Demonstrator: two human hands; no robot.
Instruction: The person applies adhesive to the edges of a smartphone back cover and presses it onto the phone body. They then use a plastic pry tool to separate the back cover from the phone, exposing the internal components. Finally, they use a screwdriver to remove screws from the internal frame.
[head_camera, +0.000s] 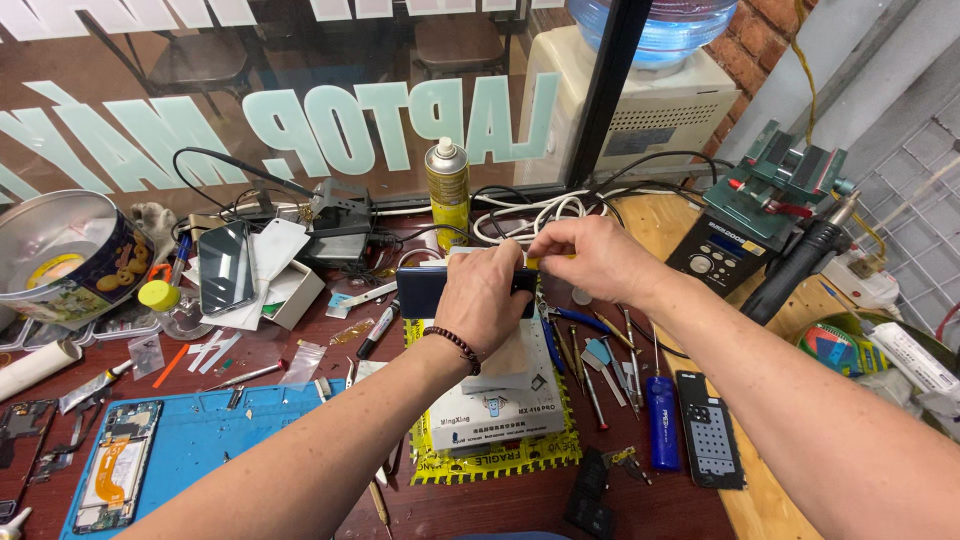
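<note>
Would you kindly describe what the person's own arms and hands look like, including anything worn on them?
Both forearms are bare, with no sleeves showing and no gloves. The left hand has a bracelet of small dark, reddish-brown beads around its wrist. The right hand shows no ring, watch or band on the parts in view. No markings can be made out on either arm.

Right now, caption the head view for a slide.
Both hands, left and right, grip a dark blue smartphone over a cluttered repair bench.
</note>
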